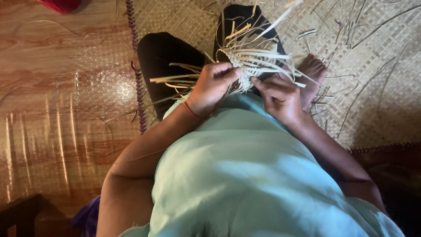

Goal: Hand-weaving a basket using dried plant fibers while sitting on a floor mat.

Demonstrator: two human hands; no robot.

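Your green shirt [245, 175] fills the foreground, and beyond it both hands meet over your lap. Your left hand [212, 87] pinches the basket [234, 61] rim, and your right hand [280, 98] grips its strips [263, 57] from below. Loose strips fan outward above the mat [377, 66].

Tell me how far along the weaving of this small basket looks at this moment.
Partly done. A small woven basket already has a closed, rounded body. In hand: the left hand pinches it from one side while the right hand works at its edge. Left: many loose strips jut out unwoven from the rim, untrimmed. Spare strips lie scattered on the woven mat.
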